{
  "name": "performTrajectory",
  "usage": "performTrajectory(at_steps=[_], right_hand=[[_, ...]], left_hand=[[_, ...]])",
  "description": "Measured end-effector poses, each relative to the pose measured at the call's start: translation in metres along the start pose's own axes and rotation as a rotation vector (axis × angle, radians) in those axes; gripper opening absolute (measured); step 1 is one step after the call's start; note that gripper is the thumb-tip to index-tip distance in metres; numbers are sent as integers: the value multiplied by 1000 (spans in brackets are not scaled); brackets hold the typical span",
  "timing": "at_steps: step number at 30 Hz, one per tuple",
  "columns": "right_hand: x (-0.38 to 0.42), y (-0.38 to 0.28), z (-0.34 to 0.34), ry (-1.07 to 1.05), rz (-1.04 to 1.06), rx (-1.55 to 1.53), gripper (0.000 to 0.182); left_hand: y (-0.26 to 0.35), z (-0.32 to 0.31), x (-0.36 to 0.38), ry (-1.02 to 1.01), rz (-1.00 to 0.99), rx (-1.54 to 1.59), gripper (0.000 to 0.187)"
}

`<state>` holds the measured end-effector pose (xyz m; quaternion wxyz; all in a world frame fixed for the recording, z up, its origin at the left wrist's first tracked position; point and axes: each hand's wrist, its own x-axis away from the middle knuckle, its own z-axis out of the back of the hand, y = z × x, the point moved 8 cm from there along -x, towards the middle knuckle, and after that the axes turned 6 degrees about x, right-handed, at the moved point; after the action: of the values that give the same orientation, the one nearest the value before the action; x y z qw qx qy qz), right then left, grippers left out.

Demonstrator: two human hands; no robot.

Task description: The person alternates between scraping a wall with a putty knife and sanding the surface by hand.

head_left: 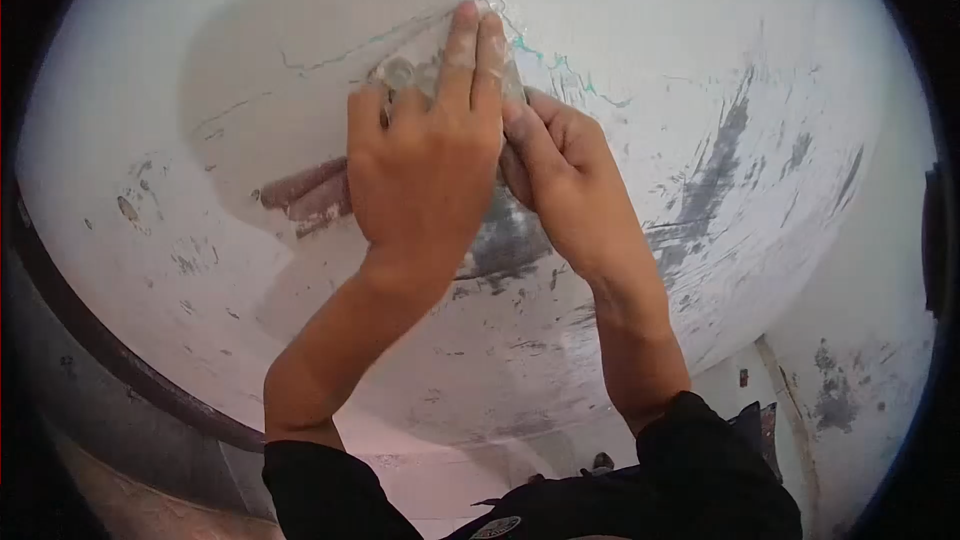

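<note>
My left hand (430, 165) is pressed over a putty-smeared putty knife (424, 76) against a white wall (680, 10). Its index and middle fingers stretch up along the blade, while the other visible fingers bend over the left side. My right hand (575, 180) grips the same tool from the right, thumb on top and fingers curled. Both hands hide most of the blade and the handle. Wet putty with a thin greenish edge (560, 65) runs along the wall beside the fingertips.
Dark grey scuffed patches (715, 165) mark the wall on the right, and a reddish-brown patch (305, 190) lies left of my left hand. A dark curved edge (120, 360) borders the wall at lower left. Below, a shoe tip (603, 462) shows near the floor.
</note>
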<state>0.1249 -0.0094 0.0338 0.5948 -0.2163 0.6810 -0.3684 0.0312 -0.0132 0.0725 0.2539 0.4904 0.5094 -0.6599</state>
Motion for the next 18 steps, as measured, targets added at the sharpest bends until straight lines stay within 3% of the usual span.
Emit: performTrajectory(at_steps=[2,5,8,11,16,18], right_hand=[[-1,3,-4,-59,-66,-25,29],[-16,-4,-6,-28,52,-43,29],[-5,-5,3,-16,25,-8,31],[-16,-2,-2,-26,-7,-47,31],[-14,-11,6,-51,0,-39,31],[-33,-18,4,-56,63,-87,31]], left_hand=[[3,0,2,45,-39,-76,39],[-2,-2,-15,52,12,-75,39],[7,8,-10,-6,14,4,39],[0,-5,-18,65,-5,-91,38],[4,0,-24,-19,14,14,42],[1,-5,-40,52,5,-117,45]])
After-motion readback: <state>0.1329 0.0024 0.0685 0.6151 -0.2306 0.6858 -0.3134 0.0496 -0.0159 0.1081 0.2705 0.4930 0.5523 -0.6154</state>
